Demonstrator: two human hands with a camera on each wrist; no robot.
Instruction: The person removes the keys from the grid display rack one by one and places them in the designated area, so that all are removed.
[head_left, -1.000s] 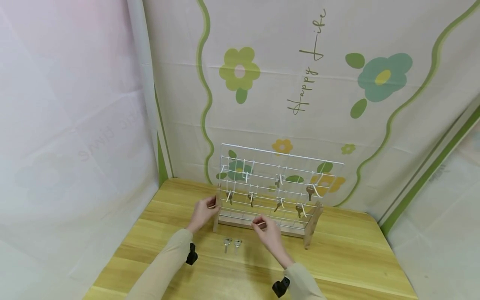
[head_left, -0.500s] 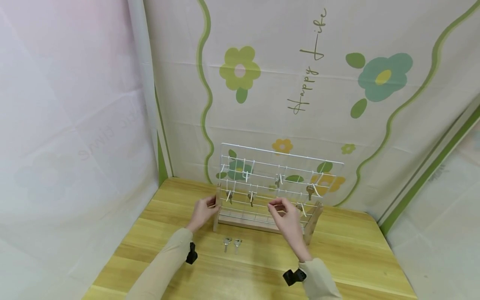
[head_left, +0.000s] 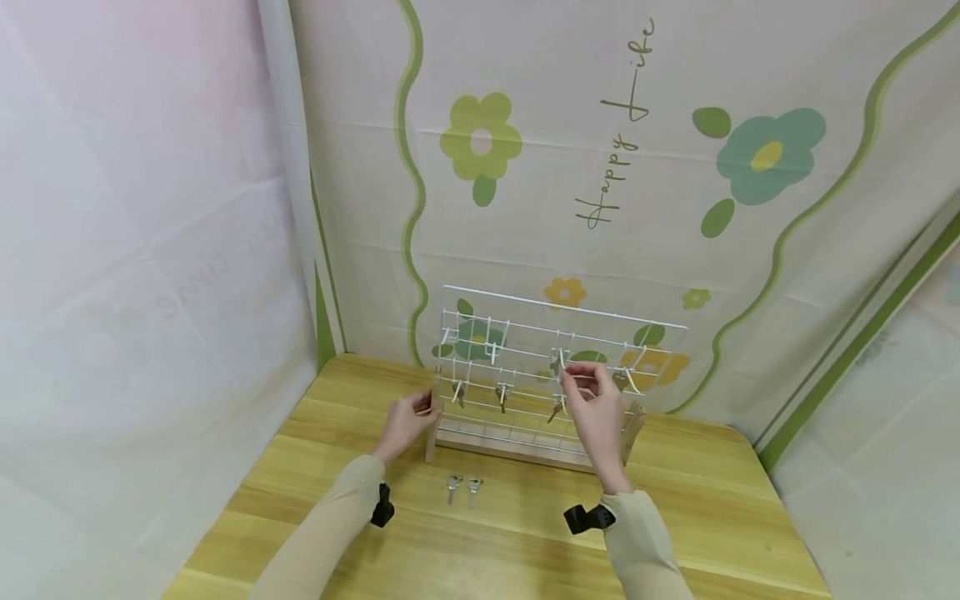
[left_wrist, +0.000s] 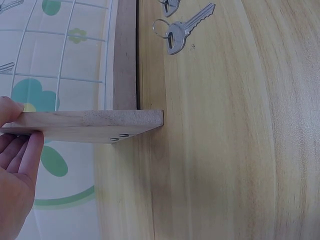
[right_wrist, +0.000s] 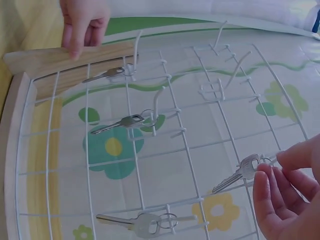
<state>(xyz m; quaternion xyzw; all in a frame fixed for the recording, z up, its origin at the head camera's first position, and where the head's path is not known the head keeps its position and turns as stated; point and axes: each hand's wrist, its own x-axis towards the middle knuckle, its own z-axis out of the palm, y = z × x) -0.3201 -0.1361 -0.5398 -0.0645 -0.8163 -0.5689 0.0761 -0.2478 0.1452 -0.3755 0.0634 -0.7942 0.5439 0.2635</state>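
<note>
A white wire key rack with a wooden base (head_left: 495,446) stands on the table. My left hand (head_left: 405,427) grips its left wooden side panel (left_wrist: 95,120), thumb on one face and fingers on the other. At the rack's upper middle hook, my right hand (head_left: 597,412) pinches the small ring of a silver key (right_wrist: 245,169) between thumb and fingertips. The key's blade points away from the fingers, in front of the wire grid. Other keys hang on neighbouring hooks, among them a lower middle key (right_wrist: 145,225) and a left key (right_wrist: 125,121).
Two loose keys, a left one (head_left: 453,485) and a right one (head_left: 474,487), lie on the wooden table (head_left: 450,550) in front of the rack. A printed cloth (head_left: 562,208) hangs close behind the rack. An upper left hook (right_wrist: 240,67) carries no key.
My right hand has moved up and to the right, from near the base of the rack to the upper middle hook. The left hand stays on the side panel.
</note>
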